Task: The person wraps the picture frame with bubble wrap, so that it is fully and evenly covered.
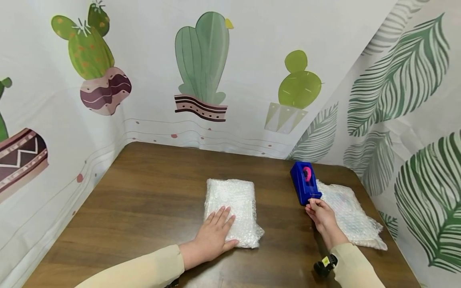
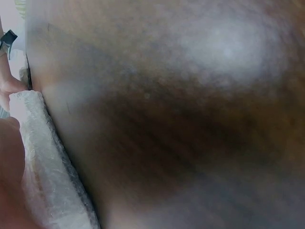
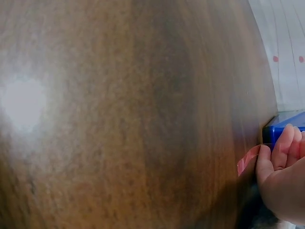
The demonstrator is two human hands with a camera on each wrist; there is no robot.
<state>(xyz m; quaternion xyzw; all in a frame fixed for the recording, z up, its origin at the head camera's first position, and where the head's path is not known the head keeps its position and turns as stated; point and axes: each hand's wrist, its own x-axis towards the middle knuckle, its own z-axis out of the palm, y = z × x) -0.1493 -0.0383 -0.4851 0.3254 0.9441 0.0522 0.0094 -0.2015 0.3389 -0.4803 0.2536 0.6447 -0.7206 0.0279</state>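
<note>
A flat package in bubble wrap (image 1: 235, 200) lies on the wooden table, its lower right corner of wrap sticking out. My left hand (image 1: 212, 236) rests on it with fingers straight and spread. The package's edge (image 2: 52, 176) also shows in the left wrist view. Over to the right, my right hand (image 1: 324, 218) is at the front end of a blue tape dispenser (image 1: 302, 186) holding a pink-cored roll. Between thumb and fingertips it pinches a strip of clear tape (image 3: 248, 160), whose reddish loose end sticks out past the thumb in the right wrist view.
A second bubble-wrapped package (image 1: 351, 216) lies at the table's right side, beside the dispenser and right hand. The brown wooden table (image 1: 144, 200) meets a cloth backdrop (image 1: 252, 80) printed with cacti and leaves along its back and sides.
</note>
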